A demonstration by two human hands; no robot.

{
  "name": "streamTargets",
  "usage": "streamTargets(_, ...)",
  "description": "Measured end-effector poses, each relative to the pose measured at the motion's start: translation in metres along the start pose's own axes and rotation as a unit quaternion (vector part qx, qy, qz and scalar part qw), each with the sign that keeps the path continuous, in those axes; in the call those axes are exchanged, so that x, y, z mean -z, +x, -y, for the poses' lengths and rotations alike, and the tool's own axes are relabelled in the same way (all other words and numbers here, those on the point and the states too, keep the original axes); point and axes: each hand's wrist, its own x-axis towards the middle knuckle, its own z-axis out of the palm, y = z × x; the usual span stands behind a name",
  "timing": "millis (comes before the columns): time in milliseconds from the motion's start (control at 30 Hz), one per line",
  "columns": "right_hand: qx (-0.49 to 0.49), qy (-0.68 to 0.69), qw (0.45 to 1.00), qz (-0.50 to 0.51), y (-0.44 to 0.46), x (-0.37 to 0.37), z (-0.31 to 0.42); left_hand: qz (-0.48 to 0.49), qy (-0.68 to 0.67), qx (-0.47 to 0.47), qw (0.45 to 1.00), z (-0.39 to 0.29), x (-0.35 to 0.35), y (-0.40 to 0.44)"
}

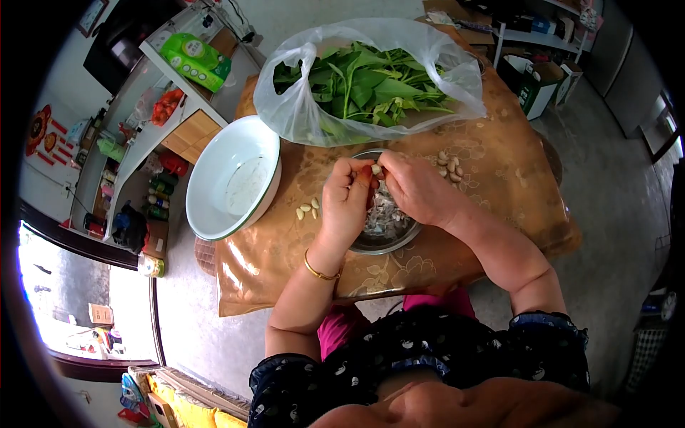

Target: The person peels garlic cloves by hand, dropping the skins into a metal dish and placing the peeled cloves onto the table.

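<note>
Above a metal bowl (pixel 386 250), my left hand (pixel 345 198) and my right hand (pixel 419 190) meet fingertip to fingertip. Both are closed in a pinch on a small pale garlic clove (pixel 376 170), partly covered by the fingers. Papery garlic skins (pixel 387 220) fill much of the bowl below. Several smooth, pale peeled cloves (pixel 307 208) lie on the table left of my left hand. To the right of the bowl, beyond my right hand, sits a loose group of garlic cloves (pixel 449 165), some with brownish skin.
The table (pixel 492 178) has a shiny brown patterned cover. A white enamel basin (pixel 269 150) stands at its left. Behind the bowl, a clear plastic bag (pixel 457 85) holds green leafy vegetables (pixel 371 82). Shelving (pixel 168 118) with packages stands at left; boxes (pixel 540 89) sit back right.
</note>
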Motion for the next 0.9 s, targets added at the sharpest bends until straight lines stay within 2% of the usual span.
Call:
streamTargets(100, -0.005, 0.034, 0.999, -0.008, -0.0004, -0.0018, -0.0015, 0.004, -0.079, 0.036, 0.996, -0.0038, 0.0007, 0.0000)
streamTargets(200, 0.010, 0.042, 0.999, -0.012, 0.0006, -0.0017, -0.0002, 0.000, -0.078, 0.024, 0.997, -0.0023, 0.0021, 0.0009)
streamTargets(500, 0.009, 0.041, 0.999, -0.016, 0.0008, -0.0023, -0.0015, -0.016, 0.052, -0.037, 0.998, -0.0016, -0.0007, -0.0002)
streamTargets(700, 0.001, 0.045, 0.999, -0.028, 0.0011, -0.0061, -0.0060, -0.023, 0.119, -0.142, 0.982, 0.0058, -0.0014, 0.0011)
streamTargets(800, -0.006, 0.038, 0.999, -0.031, 0.0002, -0.0080, -0.0079, -0.015, 0.154, -0.083, 0.985, 0.0034, -0.0012, -0.0022)
streamTargets(900, -0.007, 0.037, 0.998, -0.043, 0.0008, -0.0089, -0.0093, -0.023, 0.175, -0.126, 0.976, -0.0015, -0.0037, -0.0011)
